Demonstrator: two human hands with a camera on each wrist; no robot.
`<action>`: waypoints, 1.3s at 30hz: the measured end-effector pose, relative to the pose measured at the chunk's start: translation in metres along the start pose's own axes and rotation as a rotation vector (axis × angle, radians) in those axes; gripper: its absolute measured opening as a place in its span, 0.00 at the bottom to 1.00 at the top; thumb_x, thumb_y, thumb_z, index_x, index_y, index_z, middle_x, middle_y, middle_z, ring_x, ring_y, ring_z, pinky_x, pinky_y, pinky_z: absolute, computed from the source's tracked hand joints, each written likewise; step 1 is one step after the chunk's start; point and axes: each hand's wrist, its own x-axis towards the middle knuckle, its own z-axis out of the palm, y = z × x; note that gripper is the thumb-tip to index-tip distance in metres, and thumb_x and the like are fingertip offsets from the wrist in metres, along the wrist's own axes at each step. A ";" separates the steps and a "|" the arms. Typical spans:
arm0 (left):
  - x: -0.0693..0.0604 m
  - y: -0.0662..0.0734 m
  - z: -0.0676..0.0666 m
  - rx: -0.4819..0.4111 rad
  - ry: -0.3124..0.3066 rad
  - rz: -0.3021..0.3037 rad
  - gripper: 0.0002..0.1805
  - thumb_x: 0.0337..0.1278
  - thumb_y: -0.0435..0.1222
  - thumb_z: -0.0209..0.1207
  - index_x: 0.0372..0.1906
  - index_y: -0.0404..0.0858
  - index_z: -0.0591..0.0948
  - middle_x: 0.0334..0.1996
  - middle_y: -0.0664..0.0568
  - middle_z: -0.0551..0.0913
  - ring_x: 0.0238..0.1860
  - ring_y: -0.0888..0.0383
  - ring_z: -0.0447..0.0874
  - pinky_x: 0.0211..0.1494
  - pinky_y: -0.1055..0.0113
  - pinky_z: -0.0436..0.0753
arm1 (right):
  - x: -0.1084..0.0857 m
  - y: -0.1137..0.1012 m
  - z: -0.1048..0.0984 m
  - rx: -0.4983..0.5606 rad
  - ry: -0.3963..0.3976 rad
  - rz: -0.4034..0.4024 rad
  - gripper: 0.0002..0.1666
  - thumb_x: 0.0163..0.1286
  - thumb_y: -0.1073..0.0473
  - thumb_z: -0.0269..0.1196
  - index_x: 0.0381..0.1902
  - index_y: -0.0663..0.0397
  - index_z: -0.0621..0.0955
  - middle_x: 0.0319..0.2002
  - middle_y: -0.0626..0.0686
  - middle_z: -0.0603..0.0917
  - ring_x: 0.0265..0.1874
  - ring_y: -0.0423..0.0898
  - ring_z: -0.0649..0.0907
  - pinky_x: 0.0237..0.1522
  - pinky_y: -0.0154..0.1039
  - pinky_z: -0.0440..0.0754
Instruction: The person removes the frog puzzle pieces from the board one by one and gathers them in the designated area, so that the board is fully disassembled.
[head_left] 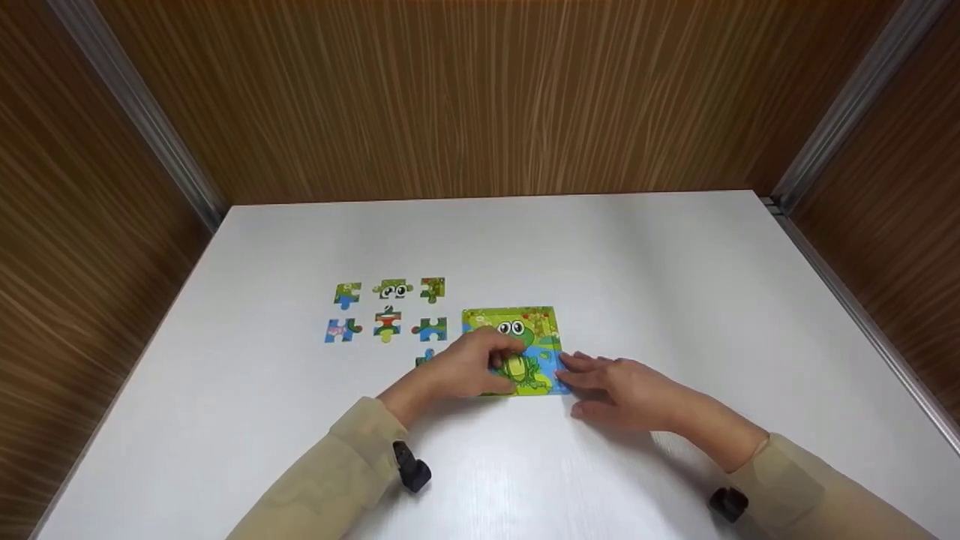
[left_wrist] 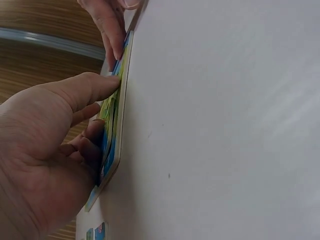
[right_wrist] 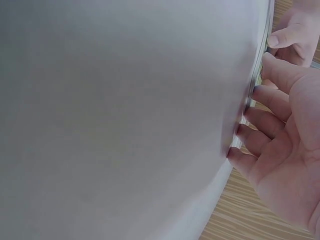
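Note:
A square frog puzzle board lies flat on the white table. My left hand reaches over its left and lower part. Its fingers bend onto the frog picture, and the thumb touches the board near the front edge. In the left wrist view, a thin green layer seems slightly raised under those fingers; whether a piece is pinched cannot be told. My right hand rests its fingertips along the board's right edge, fingers spread and gently bent. The right wrist view shows the fingertips against that edge.
Left of the board lie several loose puzzle pieces, including one with the frog's eyes and one with its red mouth. Another piece is partly hidden by the left forearm. Wood-grain panels stand behind and at both sides.

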 end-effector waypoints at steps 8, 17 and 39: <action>0.002 0.003 -0.001 0.044 0.007 -0.035 0.27 0.60 0.36 0.74 0.64 0.37 0.85 0.46 0.53 0.80 0.45 0.59 0.75 0.51 0.64 0.78 | -0.001 0.003 0.000 -0.022 0.036 -0.038 0.34 0.78 0.48 0.67 0.75 0.56 0.76 0.77 0.59 0.71 0.74 0.62 0.72 0.69 0.63 0.72; 0.004 0.005 -0.003 0.098 -0.032 -0.016 0.21 0.63 0.36 0.72 0.60 0.40 0.87 0.44 0.53 0.78 0.43 0.58 0.73 0.48 0.63 0.76 | 0.000 0.002 -0.001 -0.008 0.028 -0.042 0.34 0.78 0.48 0.66 0.75 0.57 0.75 0.77 0.58 0.70 0.75 0.62 0.71 0.69 0.64 0.71; 0.001 0.002 0.002 0.027 -0.020 0.022 0.21 0.59 0.33 0.73 0.57 0.40 0.85 0.46 0.50 0.79 0.46 0.56 0.74 0.52 0.62 0.76 | -0.001 0.001 0.002 -0.009 0.022 -0.024 0.35 0.77 0.50 0.68 0.75 0.58 0.75 0.77 0.58 0.70 0.75 0.62 0.71 0.70 0.63 0.71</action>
